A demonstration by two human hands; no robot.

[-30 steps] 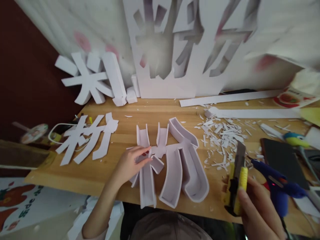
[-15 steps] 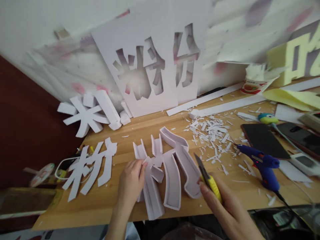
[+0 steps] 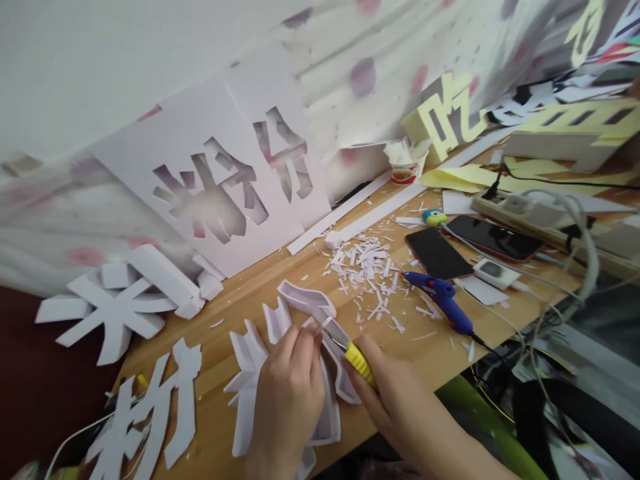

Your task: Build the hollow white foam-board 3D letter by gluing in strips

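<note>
My left hand (image 3: 295, 387) is closed, its fingertips pinching a small white strip (image 3: 324, 328) above the hollow foam letter. In my right hand (image 3: 395, 393) is a yellow utility knife (image 3: 360, 363), its blade pointing to the upper left and reaching the strip at my left fingertips. Whether the blade is cutting into it I cannot tell. Beneath both hands lies the white hollow letter (image 3: 250, 350) with raised side walls, partly covered by my left hand. Flat white letter pieces (image 3: 184, 400) lie to its left on the wooden table.
White offcuts (image 3: 363, 267) are scattered behind my hands. A blue glue gun (image 3: 443, 300), phones (image 3: 440, 253) and a power strip (image 3: 540, 213) with cables lie to the right. A cut-out board (image 3: 200, 133) leans on the wall; a finished white letter (image 3: 120, 307) stands at left.
My left hand has come off the hollow letter's left part and now pinches a small strip. The knife has moved left to that strip. The view has turned to the right.
</note>
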